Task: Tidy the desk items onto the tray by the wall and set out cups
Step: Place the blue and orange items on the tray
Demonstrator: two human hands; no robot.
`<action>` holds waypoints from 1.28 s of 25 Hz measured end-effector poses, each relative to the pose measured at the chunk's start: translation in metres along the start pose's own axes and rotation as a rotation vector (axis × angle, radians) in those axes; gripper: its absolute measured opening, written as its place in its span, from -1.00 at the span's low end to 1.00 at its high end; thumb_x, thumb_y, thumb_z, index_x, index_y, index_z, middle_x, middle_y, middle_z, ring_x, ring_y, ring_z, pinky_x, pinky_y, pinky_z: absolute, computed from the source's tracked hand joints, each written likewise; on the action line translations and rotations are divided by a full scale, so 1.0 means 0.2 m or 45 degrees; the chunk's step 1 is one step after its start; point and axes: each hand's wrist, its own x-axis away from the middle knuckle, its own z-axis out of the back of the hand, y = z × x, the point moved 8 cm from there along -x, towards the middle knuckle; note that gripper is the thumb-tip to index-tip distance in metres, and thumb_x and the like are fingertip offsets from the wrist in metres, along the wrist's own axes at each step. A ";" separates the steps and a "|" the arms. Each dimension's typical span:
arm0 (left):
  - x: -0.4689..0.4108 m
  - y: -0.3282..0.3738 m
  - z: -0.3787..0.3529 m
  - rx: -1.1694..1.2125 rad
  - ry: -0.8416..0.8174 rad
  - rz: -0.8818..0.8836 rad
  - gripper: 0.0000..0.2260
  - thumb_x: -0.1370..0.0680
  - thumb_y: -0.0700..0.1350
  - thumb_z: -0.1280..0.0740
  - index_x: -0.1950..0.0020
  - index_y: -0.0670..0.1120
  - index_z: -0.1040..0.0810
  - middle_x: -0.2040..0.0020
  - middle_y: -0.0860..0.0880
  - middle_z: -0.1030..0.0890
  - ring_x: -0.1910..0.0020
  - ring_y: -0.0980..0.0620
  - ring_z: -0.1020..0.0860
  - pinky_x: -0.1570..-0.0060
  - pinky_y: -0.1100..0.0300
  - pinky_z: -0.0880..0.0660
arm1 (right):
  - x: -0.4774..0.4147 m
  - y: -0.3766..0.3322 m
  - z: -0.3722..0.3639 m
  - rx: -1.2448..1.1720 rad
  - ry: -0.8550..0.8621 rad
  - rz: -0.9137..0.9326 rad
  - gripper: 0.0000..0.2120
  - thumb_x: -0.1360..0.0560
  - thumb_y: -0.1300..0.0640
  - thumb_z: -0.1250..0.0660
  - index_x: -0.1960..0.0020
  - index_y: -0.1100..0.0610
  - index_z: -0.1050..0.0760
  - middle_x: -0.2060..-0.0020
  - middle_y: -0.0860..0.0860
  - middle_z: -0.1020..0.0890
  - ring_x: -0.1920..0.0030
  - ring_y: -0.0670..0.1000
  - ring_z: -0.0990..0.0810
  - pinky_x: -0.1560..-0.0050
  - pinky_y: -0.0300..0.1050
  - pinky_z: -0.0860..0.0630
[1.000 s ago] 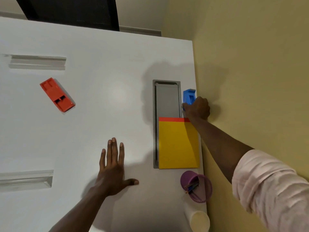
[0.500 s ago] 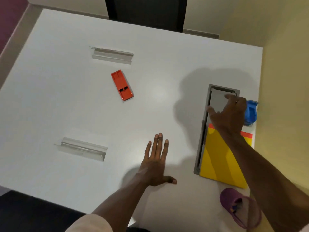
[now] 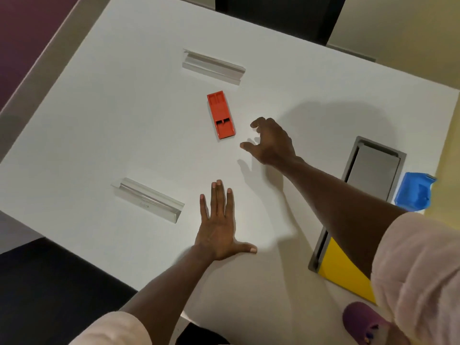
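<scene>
A flat orange stapler-like block (image 3: 221,116) lies near the middle of the white desk (image 3: 124,125). My right hand (image 3: 271,141) hovers just right of it, fingers curled apart and holding nothing. My left hand (image 3: 219,225) rests flat on the desk, palm down, fingers spread. By the yellow wall, a grey tray (image 3: 373,173) is set into the desk; a yellow pad (image 3: 341,267) lies over its near end, partly hidden by my right arm. A blue tape dispenser (image 3: 414,191) stands beside the tray against the wall.
Two clear acrylic holders lie on the desk, one at the back (image 3: 214,67) and one at the near left (image 3: 149,199). A purple cup (image 3: 366,324) with pens inside sits at the near right corner. A dark chair (image 3: 276,13) stands beyond the far edge.
My right hand let go of the blue tape dispenser beside the tray and swung left across the desk to the orange block. The view turned left; my left hand stayed flat.
</scene>
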 end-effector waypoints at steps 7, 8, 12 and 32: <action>-0.04 -0.04 -0.05 -0.043 -0.082 -0.010 0.51 -0.16 0.81 -0.09 -0.70 -0.24 0.32 -0.68 -0.36 0.41 -0.67 -0.37 0.44 -0.58 -0.55 0.23 | -0.28 -0.27 -0.19 0.243 0.021 0.034 -0.25 -0.43 -0.33 -0.47 -0.36 0.18 -0.41 -0.22 0.14 -0.54 -0.27 0.19 -0.53 -0.06 0.07 -0.53; -0.04 -0.05 -0.05 -0.042 -0.059 -0.014 0.51 -0.16 0.81 -0.09 -0.71 -0.25 0.29 -0.68 -0.37 0.38 -0.68 -0.38 0.41 -0.58 -0.55 0.20 | -0.30 -0.30 -0.21 0.265 0.033 0.029 -0.23 -0.41 -0.34 -0.48 -0.35 0.20 -0.41 -0.22 0.14 -0.54 -0.27 0.19 -0.53 -0.06 0.07 -0.54; -0.05 -0.06 -0.05 -0.003 0.037 -0.028 0.51 -0.16 0.80 -0.13 -0.73 -0.25 0.18 -0.72 -0.37 0.25 -0.71 -0.40 0.31 -0.58 -0.57 0.11 | -0.36 -0.37 -0.27 0.353 0.124 -0.022 -0.37 -0.43 -0.20 -0.51 -0.27 0.23 -0.45 -0.17 0.16 -0.57 -0.21 0.20 -0.57 0.02 0.02 -0.50; 0.00 0.03 0.00 -0.051 -0.176 -0.037 0.48 -0.24 0.78 -0.12 -0.67 -0.26 0.41 -0.61 -0.37 0.53 -0.62 -0.37 0.54 -0.57 -0.56 0.27 | 0.56 0.33 0.18 -0.019 0.432 -0.576 -0.41 -0.39 -0.20 -0.54 -0.22 0.15 -0.50 -0.05 0.09 -0.61 -0.01 0.14 -0.65 0.02 0.00 -0.60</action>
